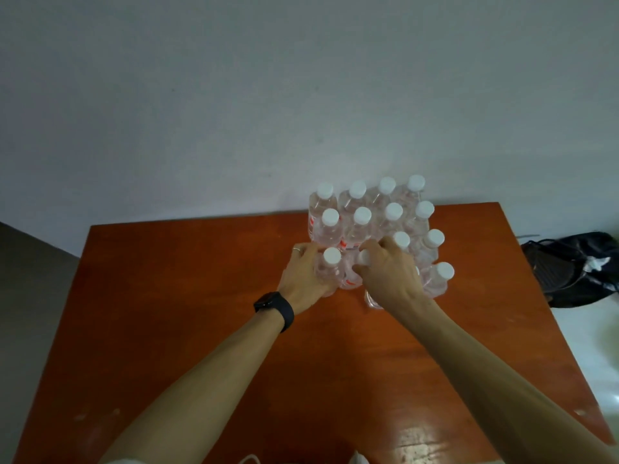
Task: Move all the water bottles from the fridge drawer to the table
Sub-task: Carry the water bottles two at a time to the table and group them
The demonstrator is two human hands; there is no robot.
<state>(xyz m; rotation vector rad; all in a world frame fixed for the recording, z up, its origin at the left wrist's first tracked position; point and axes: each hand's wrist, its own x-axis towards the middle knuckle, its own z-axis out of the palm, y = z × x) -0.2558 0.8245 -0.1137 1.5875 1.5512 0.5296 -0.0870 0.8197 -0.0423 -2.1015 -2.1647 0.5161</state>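
Table far edge: clustered bottles

A plain pale grey wall fills the upper half. A reddish-brown wooden counter stands against it, its glossy near edge catching a patch of light. Darker grey floor shows at the left. At the right, a black bag lies on a white surface.

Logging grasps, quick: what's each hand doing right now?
Left hand: grips the front-left bottle.
Right hand: grips the neighbouring bottle near its cap.
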